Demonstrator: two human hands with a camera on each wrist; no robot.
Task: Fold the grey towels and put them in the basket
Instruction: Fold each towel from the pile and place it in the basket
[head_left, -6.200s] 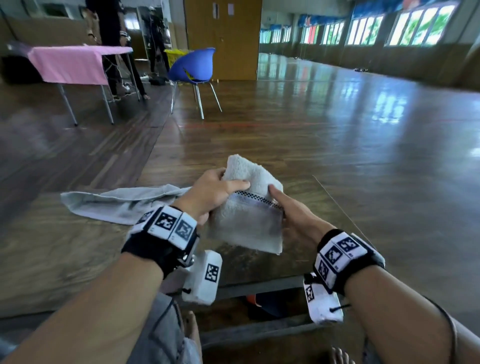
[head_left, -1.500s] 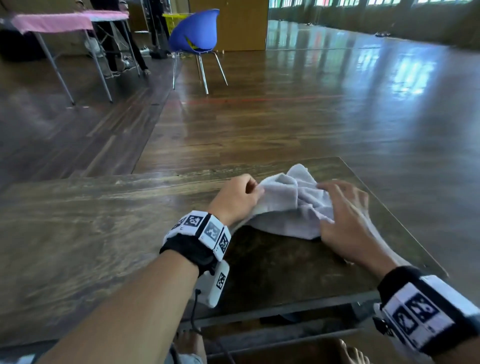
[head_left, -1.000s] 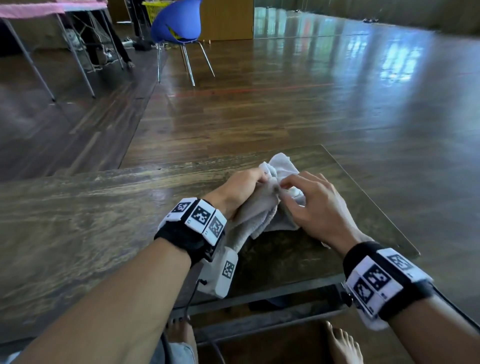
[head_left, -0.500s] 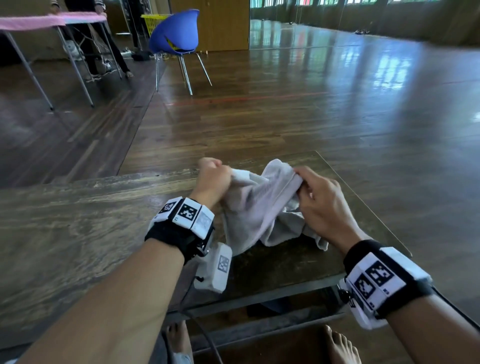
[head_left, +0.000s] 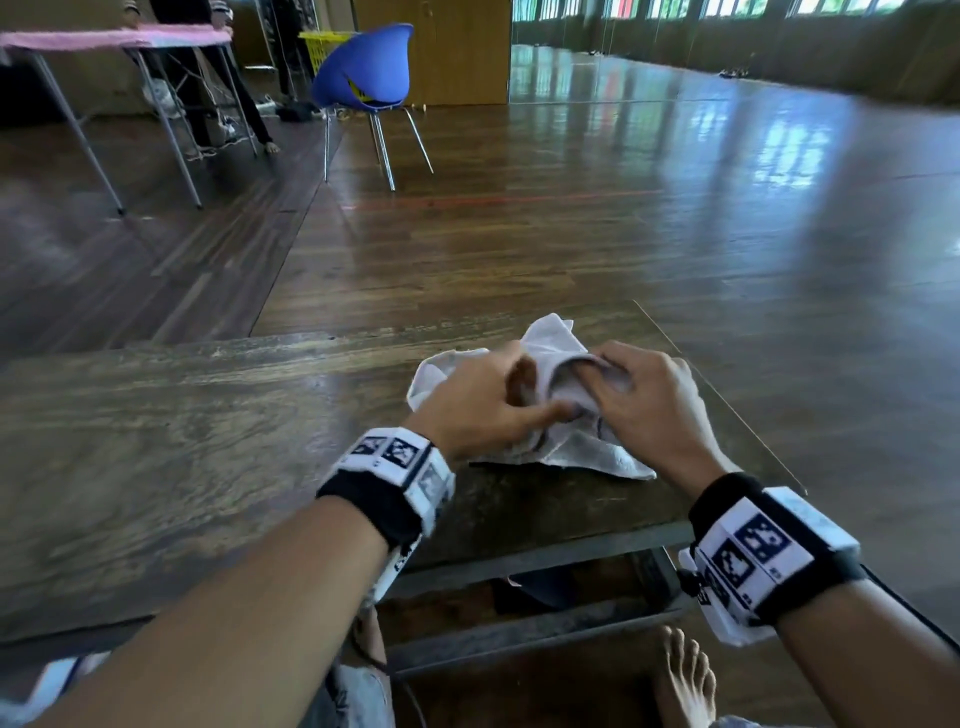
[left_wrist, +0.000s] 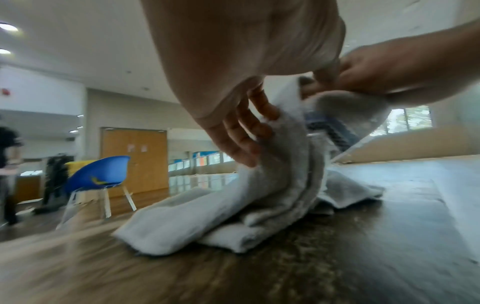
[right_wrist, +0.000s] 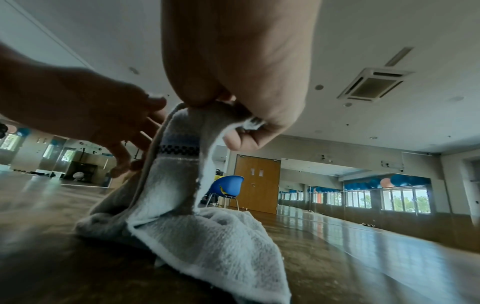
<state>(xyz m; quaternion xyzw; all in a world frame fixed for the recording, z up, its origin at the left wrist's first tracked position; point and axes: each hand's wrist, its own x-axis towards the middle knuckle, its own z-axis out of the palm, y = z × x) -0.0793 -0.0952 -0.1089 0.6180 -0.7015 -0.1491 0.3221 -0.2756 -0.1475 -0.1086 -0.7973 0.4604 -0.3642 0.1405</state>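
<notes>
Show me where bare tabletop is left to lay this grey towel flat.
The dark wooden table is bare left of the left hand. The right end is crowded: both hands, right hand, bunch the grey terry towel near the right edge.

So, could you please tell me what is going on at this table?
A person is working a grey towel on a wooden table. The right hand pinches a raised edge of it, while the left hand rests straight fingers against the cloth. It is bunched, not neatly folded, partly lifted, the rest lying on the tabletop.
</notes>
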